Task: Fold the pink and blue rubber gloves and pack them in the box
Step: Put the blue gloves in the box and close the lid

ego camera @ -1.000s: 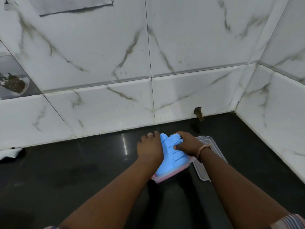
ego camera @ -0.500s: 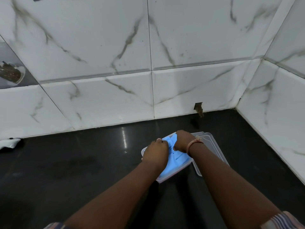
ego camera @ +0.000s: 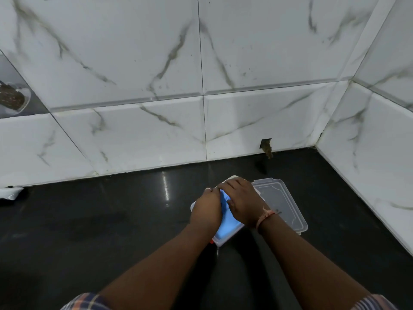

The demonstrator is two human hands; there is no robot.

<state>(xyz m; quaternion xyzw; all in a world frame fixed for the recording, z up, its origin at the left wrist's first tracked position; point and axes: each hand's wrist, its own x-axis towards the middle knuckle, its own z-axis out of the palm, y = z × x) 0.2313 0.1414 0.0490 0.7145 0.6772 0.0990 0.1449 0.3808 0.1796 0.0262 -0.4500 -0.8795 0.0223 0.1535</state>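
1. Since a second ago, the blue glove (ego camera: 228, 222) has sunk into the box (ego camera: 220, 242) on the tabletop (ego camera: 111, 220); no pink shows now.
2. Both hands' grip: the left hand (ego camera: 206, 209) and right hand (ego camera: 242, 201) press flat, released, tucking it in.
3. The lid (ego camera: 279, 202) waits beside.

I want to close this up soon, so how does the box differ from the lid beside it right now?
The box holds the blue glove and sits under the left hand and right hand; the lid lies bare and untouched to its right. The box looks milky, the lid clearer. Both rest on the black counter.
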